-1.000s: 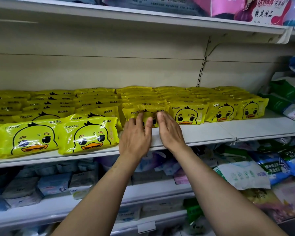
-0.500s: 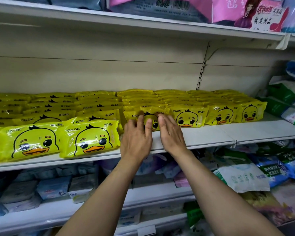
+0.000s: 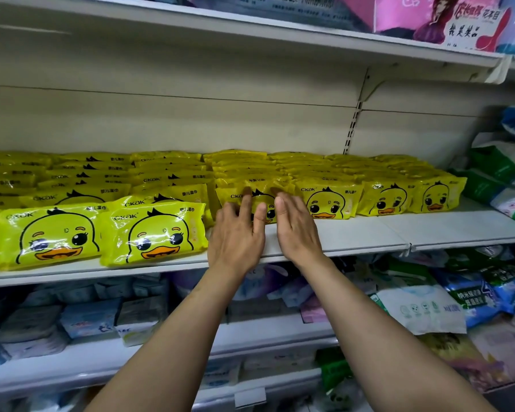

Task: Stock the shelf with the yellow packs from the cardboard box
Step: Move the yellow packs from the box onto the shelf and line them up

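The long white metal shelf (image 3: 354, 233) is carrying rows of glossy yellow plastic duck-face packs (image 3: 152, 233) almost end to end, so stocking looks nearly done; the cardboard box isn't showing. Left hand (image 3: 235, 233) and right hand (image 3: 298, 230), fingers straight, are pressing the middle front pack (image 3: 235, 195) back.

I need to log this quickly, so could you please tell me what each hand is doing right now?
Left hand: open, straight fingers against the front yellow pack, not gripping it.
Right hand: open, fingers straight, fingertips on the same pack.
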A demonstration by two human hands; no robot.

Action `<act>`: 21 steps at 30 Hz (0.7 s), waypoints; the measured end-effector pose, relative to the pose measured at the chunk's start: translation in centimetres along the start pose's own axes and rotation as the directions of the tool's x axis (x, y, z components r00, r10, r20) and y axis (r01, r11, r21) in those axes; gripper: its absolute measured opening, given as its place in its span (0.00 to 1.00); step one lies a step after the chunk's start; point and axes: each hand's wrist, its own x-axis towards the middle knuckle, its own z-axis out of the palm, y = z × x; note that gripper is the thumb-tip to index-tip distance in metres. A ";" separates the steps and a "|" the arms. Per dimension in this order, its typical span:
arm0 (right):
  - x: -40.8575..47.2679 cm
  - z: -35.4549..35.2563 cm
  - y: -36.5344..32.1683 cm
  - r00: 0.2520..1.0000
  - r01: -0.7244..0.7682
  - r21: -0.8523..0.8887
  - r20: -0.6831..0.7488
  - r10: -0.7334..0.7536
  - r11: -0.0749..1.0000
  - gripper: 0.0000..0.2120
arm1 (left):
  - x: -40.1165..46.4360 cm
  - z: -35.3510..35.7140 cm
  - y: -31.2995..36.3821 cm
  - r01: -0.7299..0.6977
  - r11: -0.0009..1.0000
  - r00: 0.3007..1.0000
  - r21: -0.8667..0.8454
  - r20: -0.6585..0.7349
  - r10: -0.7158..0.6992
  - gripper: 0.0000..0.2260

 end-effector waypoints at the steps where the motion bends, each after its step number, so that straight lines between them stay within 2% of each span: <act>1: 0.0 0.0 0.1 1.000 -0.001 0.007 0.005 0.001 1.000 0.30 | -0.1 0.1 0.0 0.000 1.000 1.000 0.007 0.005 0.000 0.35; 7: -0.5 -0.2 0.3 0.994 0.071 0.066 -0.090 -0.065 0.995 0.31 | -1.0 -0.2 0.1 -0.022 0.999 0.998 -0.024 -0.062 0.021 0.33; 12: -0.6 -0.5 -0.1 0.999 0.035 0.093 -0.019 -0.033 0.995 0.26 | -1.1 -0.3 0.2 -0.005 0.997 0.998 -0.072 -0.057 0.001 0.32; 21: -0.3 -0.5 0.3 1.000 0.024 0.108 0.007 -0.025 0.994 0.31 | -0.7 0.4 2.2 0.054 0.996 0.994 -0.069 -0.087 -0.060 0.36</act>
